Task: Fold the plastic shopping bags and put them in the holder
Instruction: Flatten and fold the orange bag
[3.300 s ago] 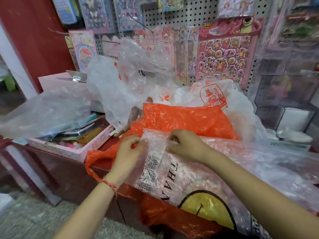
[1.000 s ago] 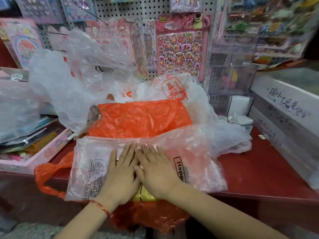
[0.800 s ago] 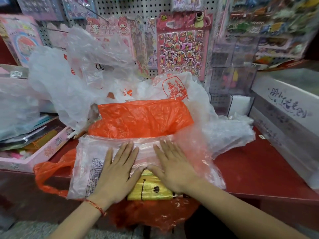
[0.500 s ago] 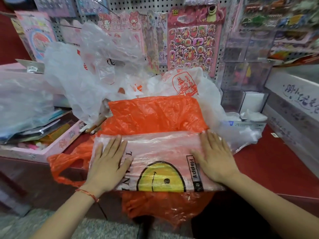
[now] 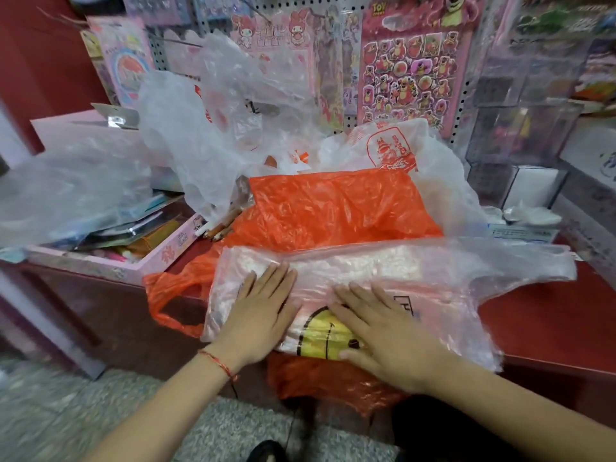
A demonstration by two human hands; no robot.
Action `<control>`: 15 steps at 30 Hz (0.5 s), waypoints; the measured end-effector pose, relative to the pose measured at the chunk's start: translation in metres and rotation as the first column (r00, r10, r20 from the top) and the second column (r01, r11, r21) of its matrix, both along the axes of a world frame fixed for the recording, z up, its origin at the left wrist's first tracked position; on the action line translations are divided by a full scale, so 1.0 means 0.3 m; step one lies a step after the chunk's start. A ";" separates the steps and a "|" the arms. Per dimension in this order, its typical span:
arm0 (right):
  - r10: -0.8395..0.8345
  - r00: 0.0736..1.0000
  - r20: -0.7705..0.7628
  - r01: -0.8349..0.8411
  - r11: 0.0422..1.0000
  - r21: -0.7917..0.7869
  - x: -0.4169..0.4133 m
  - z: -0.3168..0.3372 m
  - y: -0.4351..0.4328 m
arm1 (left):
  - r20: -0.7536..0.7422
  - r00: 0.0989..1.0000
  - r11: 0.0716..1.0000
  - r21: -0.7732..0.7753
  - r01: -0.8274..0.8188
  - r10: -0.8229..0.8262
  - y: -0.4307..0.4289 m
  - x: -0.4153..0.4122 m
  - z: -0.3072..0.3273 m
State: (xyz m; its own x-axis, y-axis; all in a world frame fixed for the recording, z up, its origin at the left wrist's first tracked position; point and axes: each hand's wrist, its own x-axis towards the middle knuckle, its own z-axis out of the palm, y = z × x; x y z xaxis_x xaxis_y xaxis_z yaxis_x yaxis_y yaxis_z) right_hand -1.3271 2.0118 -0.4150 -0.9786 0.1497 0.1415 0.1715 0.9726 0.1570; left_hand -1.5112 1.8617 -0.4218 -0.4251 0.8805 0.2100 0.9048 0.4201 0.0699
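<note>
At lower centre, a left hand (image 5: 256, 315) and right hand (image 5: 383, 335), grip wide and holding nothing, press a clear smiley bag (image 5: 366, 271) flat over an orange bag (image 5: 333, 208) on the red worktop (image 5: 550, 315); folding looks barely begun, with a crumpled heap of bags (image 5: 206, 135) behind and no holder visible.

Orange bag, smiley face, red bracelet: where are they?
orange bag (image 5: 333, 208), head view, crinkled upper middle.
smiley face (image 5: 313, 338), head view, yellow printed patch.
red bracelet (image 5: 216, 361), head view, middle of the cord.

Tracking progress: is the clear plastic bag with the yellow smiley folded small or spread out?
Spread out: the clear bag lies wide over the orange plastic bag, left hand and right hand pressing it flat.
</note>
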 end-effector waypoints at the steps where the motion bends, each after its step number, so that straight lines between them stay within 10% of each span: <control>1: -0.029 0.999 0.018 0.029 1.000 -0.004 0.009 0.002 0.021 | 0.000 1.000 1.000 0.002 -0.005 0.005 -0.013 -0.015 0.006; 9: -0.025 0.993 0.119 0.029 0.999 -0.028 0.090 0.047 0.109 | -0.168 0.985 0.999 -0.014 -0.051 0.047 -0.224 -0.146 0.045; 15: 0.008 0.992 0.127 0.011 0.990 -0.144 0.081 0.078 0.104 | -0.237 0.939 0.962 -0.166 0.215 -0.251 -0.202 -0.040 0.016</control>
State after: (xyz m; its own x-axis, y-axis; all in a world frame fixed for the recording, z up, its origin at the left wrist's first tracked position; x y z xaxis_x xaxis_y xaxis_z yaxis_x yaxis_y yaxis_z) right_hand -1.3028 2.0431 -0.3917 -0.9869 0.1609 -0.0071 0.1605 0.9864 0.0358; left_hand -1.5231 1.8012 -0.4169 -0.1527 0.9759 0.1557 0.9586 0.1846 -0.2169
